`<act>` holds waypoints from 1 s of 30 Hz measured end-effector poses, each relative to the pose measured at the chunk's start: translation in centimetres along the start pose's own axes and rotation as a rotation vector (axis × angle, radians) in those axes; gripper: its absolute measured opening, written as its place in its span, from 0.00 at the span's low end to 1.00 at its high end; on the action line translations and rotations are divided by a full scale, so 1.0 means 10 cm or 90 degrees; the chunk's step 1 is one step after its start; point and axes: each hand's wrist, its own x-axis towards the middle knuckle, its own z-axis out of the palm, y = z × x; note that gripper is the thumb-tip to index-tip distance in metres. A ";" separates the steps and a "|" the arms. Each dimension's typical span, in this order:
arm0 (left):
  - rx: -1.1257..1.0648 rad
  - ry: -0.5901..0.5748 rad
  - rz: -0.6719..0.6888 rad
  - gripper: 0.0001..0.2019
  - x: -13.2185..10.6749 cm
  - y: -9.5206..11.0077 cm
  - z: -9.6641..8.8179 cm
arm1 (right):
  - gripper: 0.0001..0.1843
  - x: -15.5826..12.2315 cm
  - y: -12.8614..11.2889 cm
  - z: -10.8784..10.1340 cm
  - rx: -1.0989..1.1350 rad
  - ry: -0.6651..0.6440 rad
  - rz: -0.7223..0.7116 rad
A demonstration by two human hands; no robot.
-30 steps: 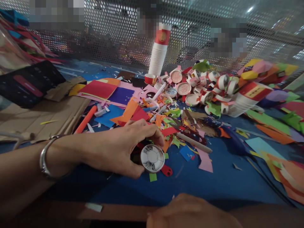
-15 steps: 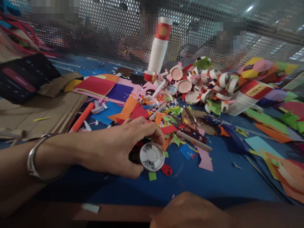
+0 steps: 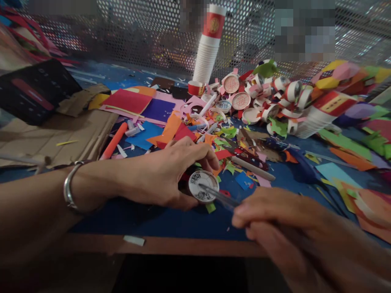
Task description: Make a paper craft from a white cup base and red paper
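My left hand (image 3: 166,175), a metal bangle on its wrist, is closed round a small paper cup (image 3: 203,186) lying on its side, its white round bottom with black scribbles turned toward me. My right hand (image 3: 275,221) is closed on a thin pen-like tool (image 3: 218,195), whose tip rests on the cup's bottom. Both hands are over the blue table top (image 3: 189,221) near its front edge.
Coloured paper scraps litter the table. A tall stack of paper cups (image 3: 207,49) stands at the back by a perforated metal screen (image 3: 137,32). A pile of cut cup pieces (image 3: 269,101) lies right of the stack; cardboard (image 3: 55,138) and an orange marker (image 3: 114,140) at left.
My right hand has come up from the bottom edge with the thin tool and set its tip on the cup's bottom. My left hand keeps hold of the cup.
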 end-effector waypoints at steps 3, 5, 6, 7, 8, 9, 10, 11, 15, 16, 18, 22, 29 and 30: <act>0.038 0.034 -0.022 0.30 0.02 0.02 0.03 | 0.09 0.18 0.01 -0.05 0.032 0.070 0.117; 0.058 0.043 -0.027 0.34 0.03 0.04 0.04 | 0.08 0.12 0.02 -0.04 0.051 0.111 0.160; 0.062 0.044 -0.024 0.36 0.03 0.04 0.04 | 0.07 0.09 0.03 -0.03 0.059 0.120 0.163; 0.064 0.043 -0.018 0.38 0.03 0.04 0.04 | 0.07 0.07 0.04 -0.02 0.062 0.122 0.161; 0.065 0.043 -0.012 0.38 0.03 0.04 0.04 | 0.07 0.05 0.04 0.00 0.061 0.118 0.159; 0.065 0.041 -0.007 0.39 0.02 0.04 0.03 | 0.07 0.05 0.04 0.02 0.060 0.110 0.160; 0.065 0.038 -0.004 0.38 0.01 0.04 0.03 | 0.08 0.06 0.04 0.03 0.058 0.102 0.161; 0.065 0.034 0.000 0.37 0.00 0.03 0.03 | 0.08 0.07 0.03 0.04 0.054 0.097 0.159; 0.070 0.031 0.010 0.31 -0.03 0.03 0.03 | 0.09 0.09 0.01 0.05 0.038 0.071 0.117; 0.072 0.034 0.011 0.30 -0.03 0.03 0.03 | 0.09 0.08 0.02 0.05 0.033 0.066 0.112; 0.076 0.039 0.009 0.28 -0.03 0.04 0.04 | 0.09 0.07 0.03 0.05 0.028 0.063 0.117; 0.101 0.039 -0.003 0.29 -0.01 0.06 0.05 | 0.08 0.07 0.05 0.06 0.035 0.058 0.102; 0.109 0.046 -0.005 0.31 0.00 0.06 0.07 | 0.07 0.06 0.05 0.06 0.037 0.043 0.086; 0.109 0.043 -0.004 0.31 0.00 0.06 0.06 | 0.08 0.05 0.05 0.06 0.035 0.042 0.086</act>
